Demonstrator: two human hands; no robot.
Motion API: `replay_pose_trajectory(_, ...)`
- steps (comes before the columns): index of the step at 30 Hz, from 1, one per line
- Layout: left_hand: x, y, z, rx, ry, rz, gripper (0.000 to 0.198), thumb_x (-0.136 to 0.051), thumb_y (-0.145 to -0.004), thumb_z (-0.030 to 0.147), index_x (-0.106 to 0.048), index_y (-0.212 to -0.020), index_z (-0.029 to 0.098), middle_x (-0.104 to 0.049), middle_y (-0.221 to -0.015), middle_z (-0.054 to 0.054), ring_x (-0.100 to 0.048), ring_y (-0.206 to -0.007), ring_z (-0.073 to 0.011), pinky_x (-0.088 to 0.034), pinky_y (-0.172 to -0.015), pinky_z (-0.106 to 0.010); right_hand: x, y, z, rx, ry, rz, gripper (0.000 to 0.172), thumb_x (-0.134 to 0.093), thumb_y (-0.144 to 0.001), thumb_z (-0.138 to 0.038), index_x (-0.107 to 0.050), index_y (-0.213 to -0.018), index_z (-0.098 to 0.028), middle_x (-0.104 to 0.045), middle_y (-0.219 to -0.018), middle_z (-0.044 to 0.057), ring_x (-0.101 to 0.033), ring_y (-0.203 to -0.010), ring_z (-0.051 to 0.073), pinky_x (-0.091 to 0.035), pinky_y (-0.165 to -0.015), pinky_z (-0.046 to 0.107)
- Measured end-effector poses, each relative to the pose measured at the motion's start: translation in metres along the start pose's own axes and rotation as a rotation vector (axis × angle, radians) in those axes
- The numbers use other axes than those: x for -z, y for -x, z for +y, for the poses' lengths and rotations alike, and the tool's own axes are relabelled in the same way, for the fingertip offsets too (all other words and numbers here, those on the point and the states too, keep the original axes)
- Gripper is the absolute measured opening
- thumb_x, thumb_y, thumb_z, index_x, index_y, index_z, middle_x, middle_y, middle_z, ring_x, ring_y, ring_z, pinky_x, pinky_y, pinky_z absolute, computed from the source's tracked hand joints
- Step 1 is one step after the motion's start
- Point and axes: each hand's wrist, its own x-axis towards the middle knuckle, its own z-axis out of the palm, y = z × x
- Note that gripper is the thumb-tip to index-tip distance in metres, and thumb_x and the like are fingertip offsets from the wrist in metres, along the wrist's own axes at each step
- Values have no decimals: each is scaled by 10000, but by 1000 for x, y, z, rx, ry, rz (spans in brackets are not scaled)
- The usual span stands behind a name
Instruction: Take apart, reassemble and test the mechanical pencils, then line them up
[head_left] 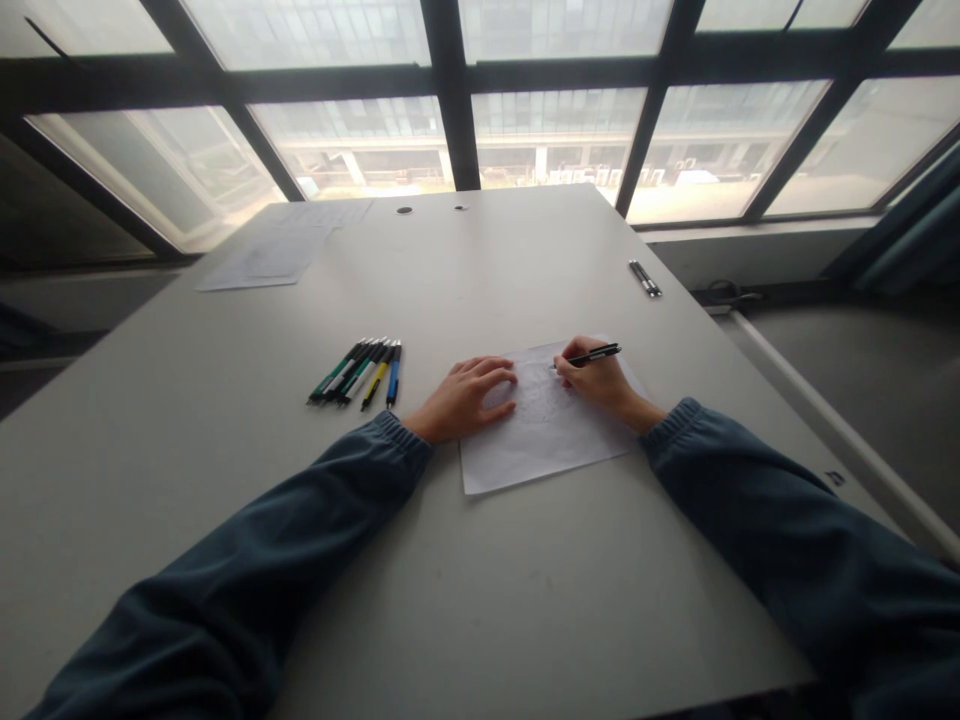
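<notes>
A white sheet of paper (540, 440) with faint pencil-like markings lies on the grey table (480, 560) in front of me. My left hand (465, 398) lies flat on the sheet's left edge, fingers stretched out. My right hand (596, 382) grips a black pen (596, 354) in a writing pinch, its tip touching the paper near the sheet's upper middle. Both arms wear dark blue sleeves.
A row of several pens (358, 372) with green, yellow and blue barrels lies left of my left hand. Two more pens (645, 278) lie near the table's right edge. Loose papers (285, 245) sit at the far left corner. Large windows stand behind the table.
</notes>
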Motion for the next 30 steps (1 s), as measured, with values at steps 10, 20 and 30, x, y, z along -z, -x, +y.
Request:
replay_pose_trajectory(10,-1,1,-3,4,-32,-30,334,-623,-910,451,-645,-1204,295,-579,-1433,-67,-514,-1341,-283,-380,-1133,-484,3,2,-8,27,-102,209,277,-685,-843,-433,-574,-713,-215,-624,-610,0,-566,-518,141,-446,-508,275)
replay_pose_trajectory(20,1,0,0,39,-9,102,414,-595,-950,445,-575,-1316,253,-637,-1348,-89,-564,-1277,-275,-412,-1089,-455,9,3,-16,10,-384,16,216,-608,-863,-345,-705,-963,-180,-733,-793,50,-602,-578,135,-406,-479,253)
replay_pose_trajectory(30,1,0,-1,-127,66,330,208,-654,-946,394,-696,-1047,217,-750,-983,-51,-658,-972,-206,-463,-909,-373,13,18,-46,24,-521,-383,255,-798,-782,-373,-738,-912,-162,-750,-811,65,-559,-599,116,-448,-547,263)
